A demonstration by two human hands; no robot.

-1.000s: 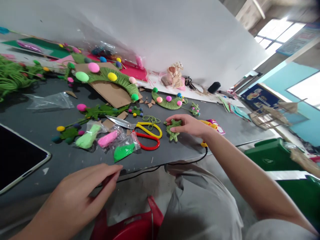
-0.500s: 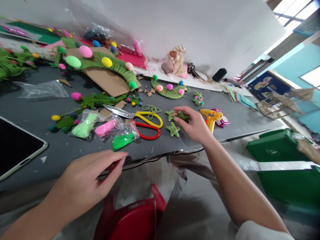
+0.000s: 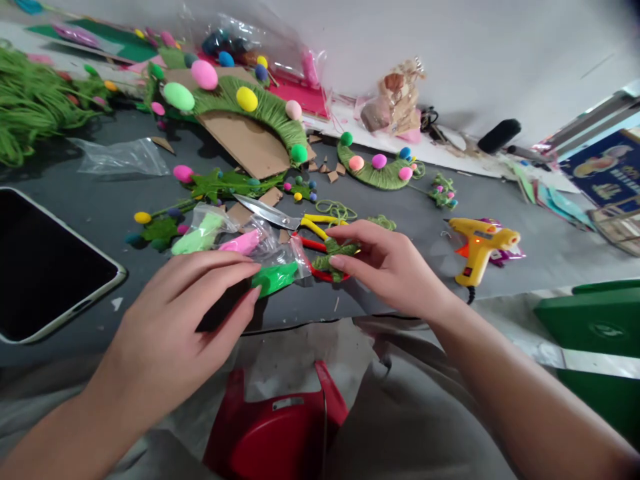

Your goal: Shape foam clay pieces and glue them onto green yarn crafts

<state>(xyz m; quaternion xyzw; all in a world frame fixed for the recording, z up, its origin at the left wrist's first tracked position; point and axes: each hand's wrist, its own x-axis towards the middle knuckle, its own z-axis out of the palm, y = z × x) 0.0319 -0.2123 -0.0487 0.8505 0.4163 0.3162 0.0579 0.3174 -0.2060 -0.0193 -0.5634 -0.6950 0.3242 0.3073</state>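
My right hand (image 3: 390, 267) pinches a green yarn-wrapped star (image 3: 334, 259) between thumb and fingers, above the handles of the scissors (image 3: 275, 215). Whether more than one star is in that grip, I cannot tell. More green yarn (image 3: 383, 221) shows just behind the hand, partly covered. My left hand (image 3: 175, 313) hovers at the table's front edge, thumb and fingers apart with nothing between them. Its fingertips are nearest to a bag of bright green clay (image 3: 276, 277). Beside that lie a bag of pink clay (image 3: 243, 243) and one of pale green clay (image 3: 200, 230).
A yellow glue gun (image 3: 481, 247) with a lit orange lamp lies at right. Green yarn-wrapped crescents (image 3: 375, 175) with coloured balls lie farther back. A tablet-like device (image 3: 50, 267) is at left, a red stool (image 3: 280, 427) below the edge, green bins (image 3: 590, 327) at right.
My right hand has lifted a green star from the table and brought it left, over the scissors. My left hand has risen towards the green clay bag, its fingers spreading. The view has shifted.
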